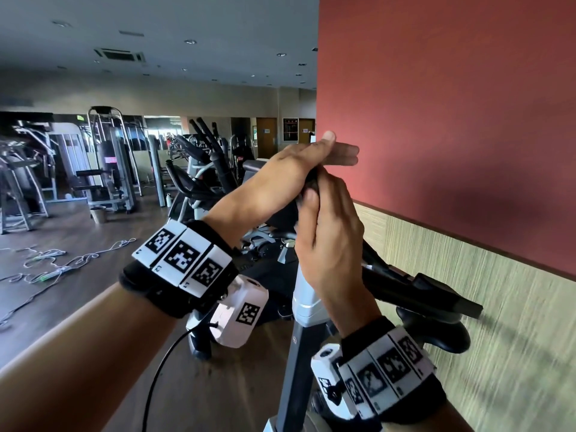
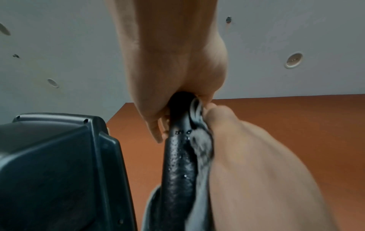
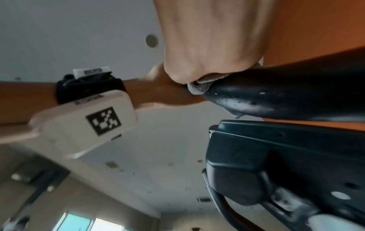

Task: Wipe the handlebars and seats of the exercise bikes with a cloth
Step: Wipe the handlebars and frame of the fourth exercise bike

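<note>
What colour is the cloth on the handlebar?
Grey. The cloth shows best in the left wrist view, bunched against the black handlebar under the right hand.

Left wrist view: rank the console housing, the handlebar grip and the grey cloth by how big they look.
1. Console housing, largest, though it sits close to the camera.
2. Handlebar grip.
3. Grey cloth, smallest in view; the right hand covers part of it, so its true size is unsure.

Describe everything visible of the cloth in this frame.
The cloth is a grey, soft-looking fabric, bunched and wrapped against a black, glossy handlebar grip dotted with droplets. The right hand grips it against the bar; only crumpled folds show past the fingers. The left hand covers the bar's tip just above. In the head view the cloth is almost wholly hidden by both hands.
</note>
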`<state>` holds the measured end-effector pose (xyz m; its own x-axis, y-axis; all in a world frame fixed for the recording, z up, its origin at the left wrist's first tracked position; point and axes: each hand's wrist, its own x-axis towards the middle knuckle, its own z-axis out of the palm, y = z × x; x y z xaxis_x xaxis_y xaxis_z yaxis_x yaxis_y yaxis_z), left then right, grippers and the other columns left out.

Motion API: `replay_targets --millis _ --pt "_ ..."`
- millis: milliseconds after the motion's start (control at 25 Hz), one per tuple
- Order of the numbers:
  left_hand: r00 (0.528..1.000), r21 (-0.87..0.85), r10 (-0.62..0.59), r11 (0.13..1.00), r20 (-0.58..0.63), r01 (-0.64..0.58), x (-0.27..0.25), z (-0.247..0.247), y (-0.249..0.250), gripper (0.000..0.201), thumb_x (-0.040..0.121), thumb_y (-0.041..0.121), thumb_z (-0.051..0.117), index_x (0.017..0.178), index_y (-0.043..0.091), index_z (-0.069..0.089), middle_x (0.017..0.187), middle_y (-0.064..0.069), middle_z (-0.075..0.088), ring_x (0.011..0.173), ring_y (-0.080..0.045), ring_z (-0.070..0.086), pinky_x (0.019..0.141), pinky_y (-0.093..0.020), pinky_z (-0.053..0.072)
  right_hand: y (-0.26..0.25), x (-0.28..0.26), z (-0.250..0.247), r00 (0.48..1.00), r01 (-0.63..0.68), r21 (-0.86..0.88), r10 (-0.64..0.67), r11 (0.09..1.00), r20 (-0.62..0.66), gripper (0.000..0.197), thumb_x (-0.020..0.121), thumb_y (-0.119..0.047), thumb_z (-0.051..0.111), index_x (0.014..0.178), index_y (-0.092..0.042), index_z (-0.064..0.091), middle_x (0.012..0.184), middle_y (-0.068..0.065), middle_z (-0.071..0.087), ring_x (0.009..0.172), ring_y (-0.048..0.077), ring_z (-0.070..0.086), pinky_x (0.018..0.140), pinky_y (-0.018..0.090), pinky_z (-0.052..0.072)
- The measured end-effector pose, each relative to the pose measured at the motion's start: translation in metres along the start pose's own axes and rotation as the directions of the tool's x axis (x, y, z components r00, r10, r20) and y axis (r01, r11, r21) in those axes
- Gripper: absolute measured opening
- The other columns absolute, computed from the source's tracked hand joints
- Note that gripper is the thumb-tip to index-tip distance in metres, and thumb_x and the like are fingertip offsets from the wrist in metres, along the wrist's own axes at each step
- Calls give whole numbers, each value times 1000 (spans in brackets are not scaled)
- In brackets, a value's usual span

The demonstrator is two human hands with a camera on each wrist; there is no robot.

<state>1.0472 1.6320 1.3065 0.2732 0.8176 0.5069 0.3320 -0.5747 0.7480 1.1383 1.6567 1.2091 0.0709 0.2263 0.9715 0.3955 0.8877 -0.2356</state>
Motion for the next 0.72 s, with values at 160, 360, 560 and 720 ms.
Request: replay_targets --millis 160,360,560,720 --pt "999 4 51 999 -9 -51 2 1 -5 54 112 41 22 138 15 61 129 6 71 130 -3 56 119 -43 36 17 -44 -18 999 40 -88 -39 995 12 47 108 -20 33 139 7 54 130 20 63 119 29 63 100 34 52" --pt "999 -92 34 995 -23 -36 5 1 -8 58 110 51 20 139 19 59 125 5 72 131 -7 57 121 -42 32 -3 -1 5 999 -5 -138 1 990 -32 53 109 -28 28 137 6 56 124 19 65 112 31 65 90 35 53" --pt "999 -100 35 994 35 -31 17 -16 -14 78 101 62 8 138 16 59 122 -7 73 123 -22 64 117 -48 33 15 -36 -12 998 65 -99 -66 993 3 52 110 -28 32 147 6 46 137 20 58 124 27 61 99 39 55" --pt "969 139 186 977 -163 -164 40 -42 -44 43 101 49 49 104 13 73 99 -13 75 92 -22 69 94 -42 51 17 -53 -24 995 -10 -88 18 996 99 61 108 -33 33 155 4 30 151 19 47 141 26 46 112 47 44"
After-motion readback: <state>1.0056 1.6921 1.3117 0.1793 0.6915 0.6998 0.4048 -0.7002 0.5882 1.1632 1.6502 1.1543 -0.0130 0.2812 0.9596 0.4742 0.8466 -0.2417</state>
